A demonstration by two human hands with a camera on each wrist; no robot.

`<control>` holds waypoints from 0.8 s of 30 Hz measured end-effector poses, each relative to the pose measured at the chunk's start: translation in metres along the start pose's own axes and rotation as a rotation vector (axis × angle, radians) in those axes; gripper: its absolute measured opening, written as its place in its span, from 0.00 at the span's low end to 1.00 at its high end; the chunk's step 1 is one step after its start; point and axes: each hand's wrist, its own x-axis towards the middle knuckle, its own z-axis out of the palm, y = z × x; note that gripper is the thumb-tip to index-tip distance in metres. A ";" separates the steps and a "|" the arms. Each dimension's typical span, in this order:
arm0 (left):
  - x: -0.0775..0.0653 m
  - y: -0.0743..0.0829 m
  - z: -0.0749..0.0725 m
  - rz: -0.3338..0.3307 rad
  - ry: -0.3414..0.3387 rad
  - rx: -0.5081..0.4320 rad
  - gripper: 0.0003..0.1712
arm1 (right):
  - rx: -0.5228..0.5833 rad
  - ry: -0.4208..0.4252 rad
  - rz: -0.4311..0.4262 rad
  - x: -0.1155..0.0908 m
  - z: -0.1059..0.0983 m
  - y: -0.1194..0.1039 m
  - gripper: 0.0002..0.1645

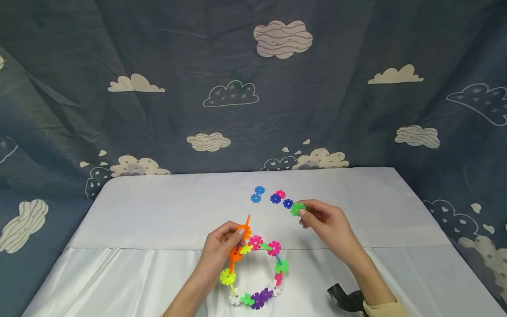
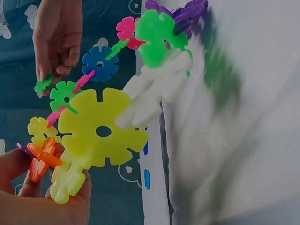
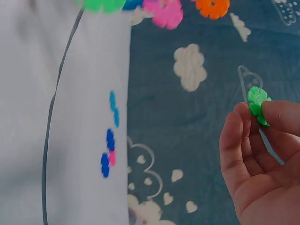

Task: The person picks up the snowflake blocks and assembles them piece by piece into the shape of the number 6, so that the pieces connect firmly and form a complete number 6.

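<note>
My left hand [image 1: 219, 248] pinches an orange snowflake disc [image 1: 246, 231] at the upper left of a ring of interlocked plastic discs [image 1: 257, 300]. The ring is held up, its pieces coloured orange, yellow, pink, green, white and purple. A large yellow disc [image 2: 77, 126] of it fills the middle of the left wrist view, hiding part of the ring behind. Between thumb and fingers, my right hand [image 1: 330, 226] holds a loose green disc [image 1: 296, 208], apart from the ring. In the right wrist view this green disc [image 3: 258, 99] appears nearly edge-on.
Several loose discs lie on the white-covered table [image 1: 158, 211] beyond the hands: two light blue discs [image 1: 256, 198], two dark blue discs [image 1: 288, 203] and a pink disc [image 1: 281, 193]. A dark cloth with clouds [image 1: 237, 53] hangs behind. A black device [image 1: 346, 300] sits by the right wrist.
</note>
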 end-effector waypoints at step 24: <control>-0.016 0.011 0.014 0.103 -0.110 0.114 0.13 | 0.150 0.061 -0.082 -0.023 0.046 -0.028 0.18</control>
